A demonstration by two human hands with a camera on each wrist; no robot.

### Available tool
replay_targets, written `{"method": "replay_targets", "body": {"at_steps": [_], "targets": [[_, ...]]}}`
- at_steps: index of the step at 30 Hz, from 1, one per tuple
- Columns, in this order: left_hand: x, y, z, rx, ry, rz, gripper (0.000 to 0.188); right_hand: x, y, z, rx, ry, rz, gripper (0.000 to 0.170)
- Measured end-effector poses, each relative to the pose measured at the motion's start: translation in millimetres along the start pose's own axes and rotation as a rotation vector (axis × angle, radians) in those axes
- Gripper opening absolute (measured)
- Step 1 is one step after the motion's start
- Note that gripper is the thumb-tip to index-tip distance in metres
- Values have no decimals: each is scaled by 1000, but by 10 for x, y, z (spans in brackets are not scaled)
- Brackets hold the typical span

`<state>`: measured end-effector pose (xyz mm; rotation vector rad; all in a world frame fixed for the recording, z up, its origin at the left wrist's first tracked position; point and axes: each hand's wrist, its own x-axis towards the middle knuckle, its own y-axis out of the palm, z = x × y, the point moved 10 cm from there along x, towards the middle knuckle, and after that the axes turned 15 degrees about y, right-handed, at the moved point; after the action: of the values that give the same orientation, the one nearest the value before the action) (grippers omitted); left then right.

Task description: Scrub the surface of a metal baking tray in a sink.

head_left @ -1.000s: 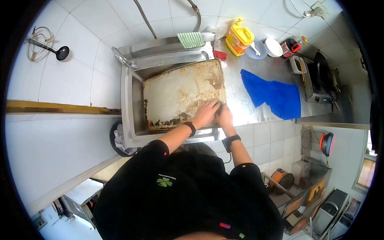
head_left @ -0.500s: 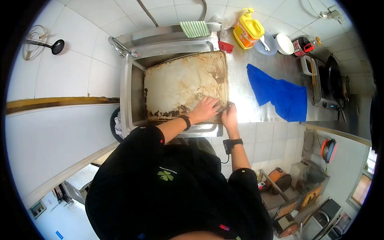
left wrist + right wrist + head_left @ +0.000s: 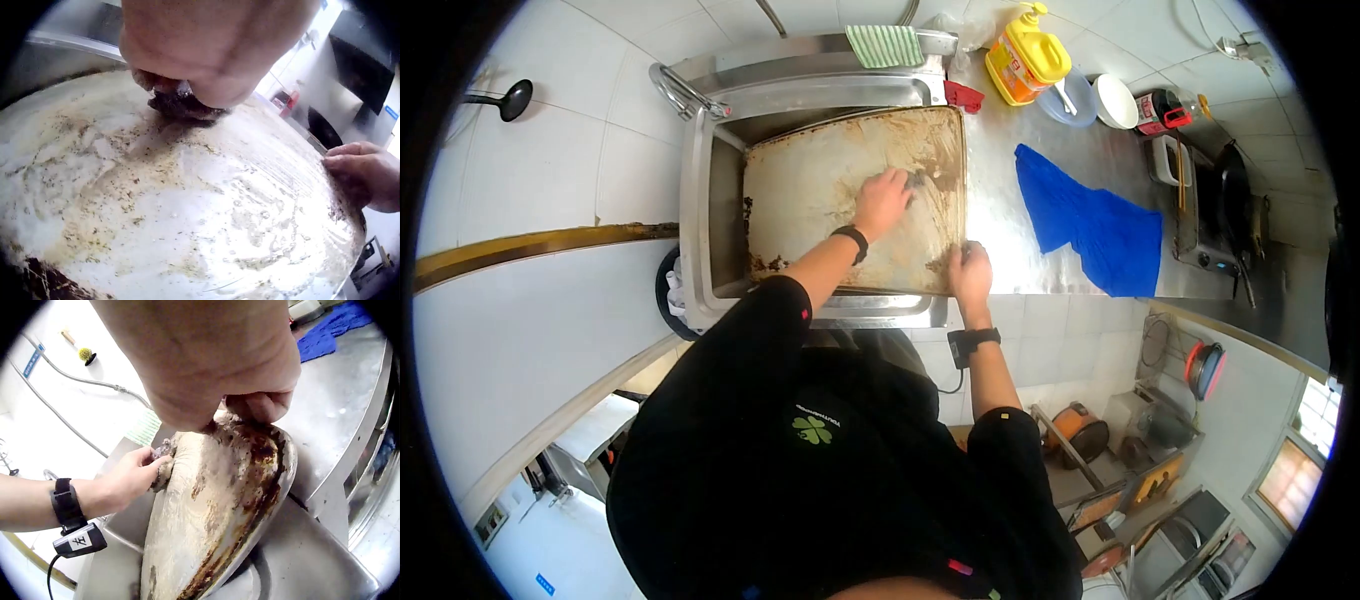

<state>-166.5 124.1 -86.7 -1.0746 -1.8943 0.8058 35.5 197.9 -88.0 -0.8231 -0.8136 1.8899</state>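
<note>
A large baking tray (image 3: 810,190), stained with brown burnt patches, lies tilted across the sink. My left hand (image 3: 883,203) holds a dark, wiry scouring pad (image 3: 181,107) against the tray's surface, right of its middle in the head view. The right wrist view shows the same pad (image 3: 164,451) greyish and bunched between thumb and fingers. At the tray's near right corner, my right hand (image 3: 971,273) grips the rim, its fingers curled over the edge. Loose brown crumbs and wet, foamy smears cover the tray in the left wrist view.
The steel sink (image 3: 712,200) surrounds the tray, with a faucet (image 3: 690,95) at its back left corner. On the counter (image 3: 1000,240) to the right lies a blue cloth (image 3: 1090,225). Behind it stand a yellow pump bottle (image 3: 1027,60), a white bowl (image 3: 1115,100) and a stove (image 3: 1200,230).
My left hand has moved with the scouring pad away from the near right corner, up and left across the tray. The right hand stays at that corner, now farther from the left.
</note>
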Motion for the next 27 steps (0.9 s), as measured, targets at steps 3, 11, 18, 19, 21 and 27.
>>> {"method": "replay_targets", "body": {"at_steps": [3, 11, 18, 19, 21, 27], "targets": [[-42, 84, -255, 36, 53, 16, 23, 59, 68, -56, -58, 7, 17, 31], [76, 167, -227, 103, 109, 51, 21, 85, 241, -212, -44, 69, 32, 42], [-153, 437, -692, 101, 304, 49, 27, 56, 226, -182, -77, 96, 10, 46], [-230, 288, -786, 10, 355, -74, 26, 51, 239, -198, -81, 98, 14, 46], [-156, 332, -688, 47, 360, 24, 25, 90, 269, -227, -110, 102, 35, 47], [153, 149, 202, 187, 130, 34, 25, 98, 298, -260, -74, 115, 60, 46]]}}
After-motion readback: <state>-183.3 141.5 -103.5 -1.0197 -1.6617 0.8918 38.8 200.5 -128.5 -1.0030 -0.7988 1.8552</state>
